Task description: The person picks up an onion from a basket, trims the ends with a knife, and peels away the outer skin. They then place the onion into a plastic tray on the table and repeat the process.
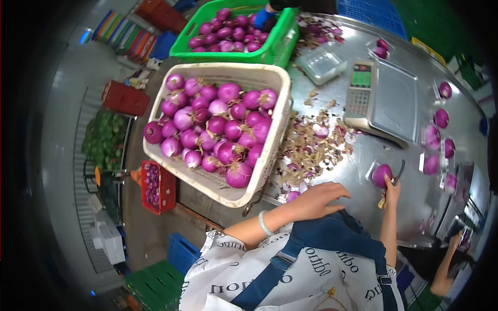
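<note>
My left hand (324,198) has a bracelet at the wrist and is held palm down with its fingers apart, holding nothing, near the table's front edge beside the dry peelings (311,145). My right hand (392,193) is closed round a small knife (400,172) with a dark curved blade; its fingertips touch a purple onion (382,175) at a small clear tray. Left of the peelings, a white crate (286,103) is full of purple onions (217,124). A scale (395,103) with a flat metal plate stands beyond my right hand.
On the metal table (358,171), several trayed onions (431,137) lie at the right, near a clear box stack (321,63). A green crate (288,44) of onions stands at the back, where a blue-gloved hand (265,19) reaches in. Another person's arm (443,274) shows lower right.
</note>
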Demonstrator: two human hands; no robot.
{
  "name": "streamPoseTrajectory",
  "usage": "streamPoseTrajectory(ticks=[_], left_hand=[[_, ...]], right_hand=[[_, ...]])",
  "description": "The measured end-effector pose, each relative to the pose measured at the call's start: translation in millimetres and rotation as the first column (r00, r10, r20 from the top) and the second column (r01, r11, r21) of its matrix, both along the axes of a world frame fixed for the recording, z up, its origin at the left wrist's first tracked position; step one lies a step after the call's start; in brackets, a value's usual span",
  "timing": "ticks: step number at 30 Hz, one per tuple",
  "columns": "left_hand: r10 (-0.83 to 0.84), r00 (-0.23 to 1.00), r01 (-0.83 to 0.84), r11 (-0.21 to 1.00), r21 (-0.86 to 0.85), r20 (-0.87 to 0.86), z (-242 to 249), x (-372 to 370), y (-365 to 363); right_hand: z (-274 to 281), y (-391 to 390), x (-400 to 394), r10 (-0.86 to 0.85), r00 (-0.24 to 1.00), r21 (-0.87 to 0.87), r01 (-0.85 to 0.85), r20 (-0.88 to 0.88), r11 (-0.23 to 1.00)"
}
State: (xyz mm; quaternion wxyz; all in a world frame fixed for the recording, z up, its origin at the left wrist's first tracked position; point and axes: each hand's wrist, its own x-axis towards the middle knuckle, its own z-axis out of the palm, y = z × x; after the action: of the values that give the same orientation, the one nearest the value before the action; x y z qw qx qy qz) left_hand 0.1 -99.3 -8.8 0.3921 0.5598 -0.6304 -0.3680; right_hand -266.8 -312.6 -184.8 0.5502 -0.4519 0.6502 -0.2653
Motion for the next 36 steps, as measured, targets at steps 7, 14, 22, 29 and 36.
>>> streamPoseTrajectory(ticks=[7, 14, 22, 29, 36], left_hand=[[0.481, 0.857, -0.477, 0.876, -0.068, 0.185, 86.0, 134.7, 78.4], [0.492, 0.087, -0.775, 0.580, -0.252, 0.866, 23.2, 366.6, 189.7], [0.142, 0.076, -0.853, 0.522, -0.009, 0.987, -8.1, 431.8, 174.3], [0.239, 0.041, -0.840, 0.533, -0.096, 0.970, -13.5, 428.7, 177.4], [0.922, 0.369, -0.913, 0.384, -0.141, 0.118, 57.2, 349.0, 145.0]], right_hand=[[-26.3, -6.4, -17.9, 0.137, 0.938, -0.366, -0.255, -0.318, 0.895], [20.8, 27.3, 0.9, 0.255, 0.860, -0.401, -0.444, -0.442, 0.801], [52.2, 85.3, 66.8, 0.449, 0.769, -0.399, -0.627, -0.454, 0.669], [52.1, 108.8, 78.1, 0.605, 0.682, -0.290, -0.727, -0.411, 0.622], [89.4, 103.9, 77.2, 0.659, 0.658, -0.283, -0.752, -0.364, 0.595]])
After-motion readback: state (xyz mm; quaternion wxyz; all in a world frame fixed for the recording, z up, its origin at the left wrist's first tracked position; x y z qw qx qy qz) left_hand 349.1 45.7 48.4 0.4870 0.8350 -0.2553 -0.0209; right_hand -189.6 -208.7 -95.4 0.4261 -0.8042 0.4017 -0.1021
